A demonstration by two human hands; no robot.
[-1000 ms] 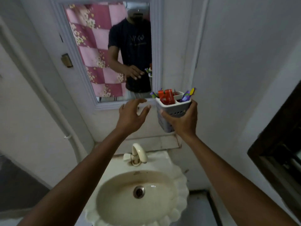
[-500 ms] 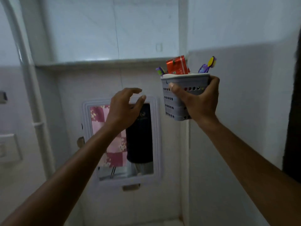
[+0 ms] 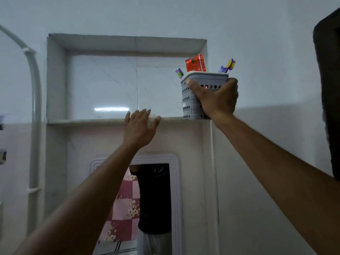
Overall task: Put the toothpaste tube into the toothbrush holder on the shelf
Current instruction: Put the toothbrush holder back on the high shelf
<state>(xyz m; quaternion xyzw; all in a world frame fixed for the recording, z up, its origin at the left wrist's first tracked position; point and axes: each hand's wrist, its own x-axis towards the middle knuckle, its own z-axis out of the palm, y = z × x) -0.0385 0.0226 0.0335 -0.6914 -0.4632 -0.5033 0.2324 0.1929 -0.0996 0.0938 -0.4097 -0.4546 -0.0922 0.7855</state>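
The left hand (image 3: 140, 128) is empty, fingers spread, its tips at the front edge of the shelf (image 3: 82, 120) in the wall niche. To its right, the right hand (image 3: 214, 100) grips the grey perforated toothbrush holder (image 3: 191, 100) around its upper half, thumb near the rim, the holder's base level with the shelf edge at the niche's right end. Whether the base rests on the shelf cannot be told. To finish well, slide the holder back from the edge, keep it upright, and let go only once it sits flat. The red toothpaste tube (image 3: 195, 65) stands inside the holder, above the right hand, its flat crimped end poking above the rim, between toothbrush heads (image 3: 228, 66) on either side.
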